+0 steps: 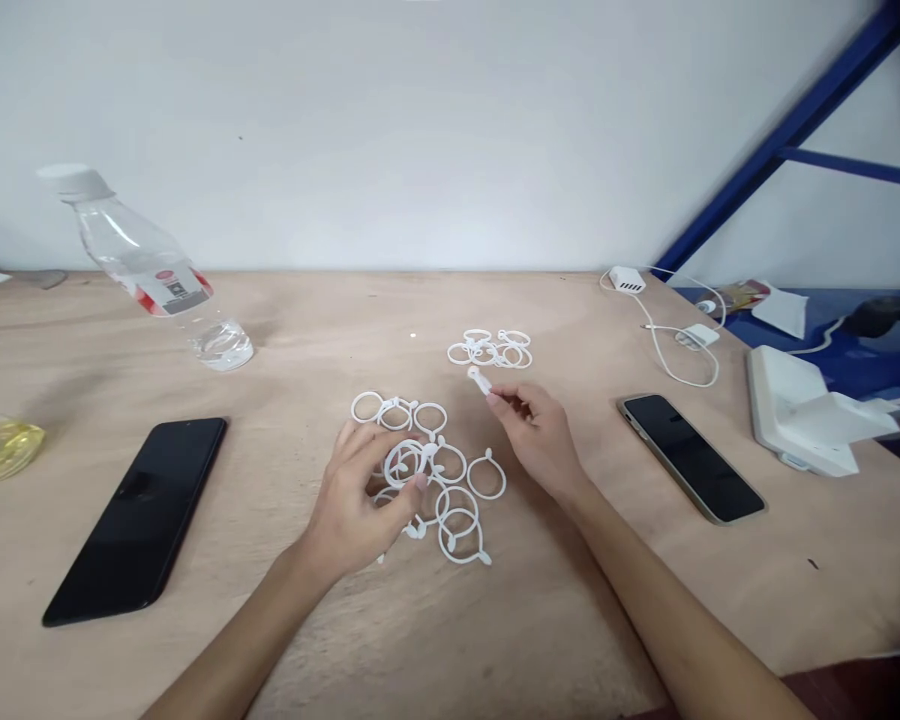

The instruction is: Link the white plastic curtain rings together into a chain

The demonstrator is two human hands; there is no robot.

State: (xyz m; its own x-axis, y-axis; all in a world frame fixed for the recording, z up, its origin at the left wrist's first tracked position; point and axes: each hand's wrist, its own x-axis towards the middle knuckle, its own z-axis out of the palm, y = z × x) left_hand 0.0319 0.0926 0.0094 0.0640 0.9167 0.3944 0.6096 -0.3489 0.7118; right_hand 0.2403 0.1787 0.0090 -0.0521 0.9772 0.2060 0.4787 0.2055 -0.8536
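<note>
My right hand (536,435) pinches a white plastic ring (480,380), seen nearly edge-on, its end pointing up and left. It is held a little above the table, in front of a small group of similar rings (526,363). My left hand (352,490) curls over a larger loose pile of white rings (461,535) with small tabs. Between its thumb and fingers is a white ring (387,465); some fingertips are hidden behind the rings. One ring (504,482) lies at the right edge of the pile.
At the left, a clear bottle (157,275) stands behind a black phone (139,520), near a yellowish clear object (4,450). A second phone (694,455) lies at right, beside a white power strip (802,410), a charger (627,280) and cables. Blue framing (795,130) rises beyond.
</note>
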